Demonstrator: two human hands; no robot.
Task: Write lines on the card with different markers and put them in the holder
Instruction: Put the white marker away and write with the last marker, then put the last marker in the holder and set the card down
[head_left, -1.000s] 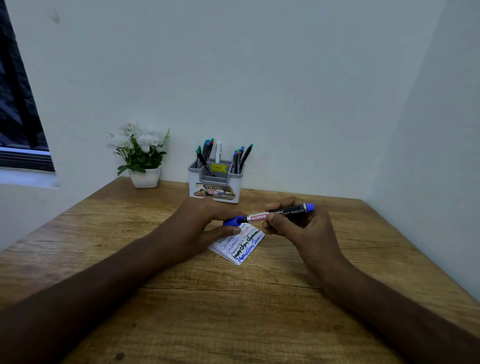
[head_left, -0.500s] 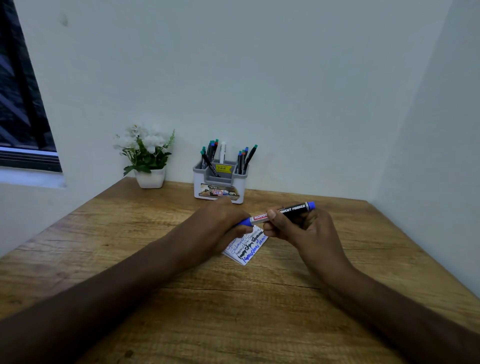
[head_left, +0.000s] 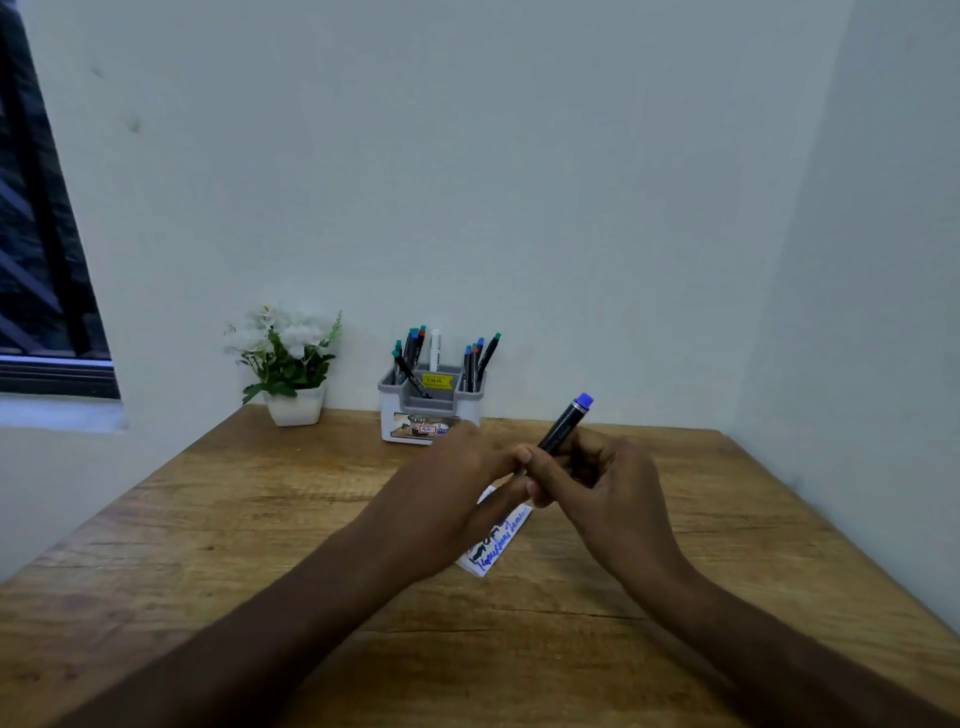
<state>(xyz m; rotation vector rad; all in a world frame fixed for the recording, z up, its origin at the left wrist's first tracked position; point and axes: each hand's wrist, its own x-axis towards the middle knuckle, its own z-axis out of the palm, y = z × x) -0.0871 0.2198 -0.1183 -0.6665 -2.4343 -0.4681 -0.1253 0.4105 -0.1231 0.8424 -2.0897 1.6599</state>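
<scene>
Blue marker (head_left: 563, 423) gripped in right hand (head_left: 602, 483), tilted up above card (head_left: 493, 540). Cap end enclosed by curled left hand (head_left: 457, 483) fingers, likely for capping. Card left flat on counter (head_left: 208, 519); holder (head_left: 428, 410) kept behind, within reach.

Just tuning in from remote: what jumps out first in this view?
Both hands meet over the middle of the wooden table: the right hand holds a blue-ended marker tilted up and away, and the left hand touches its near end. Beneath them lies the card with handwritten lines. Against the back wall stand the marker holder, full of markers, and a white flower pot to its left.
</scene>
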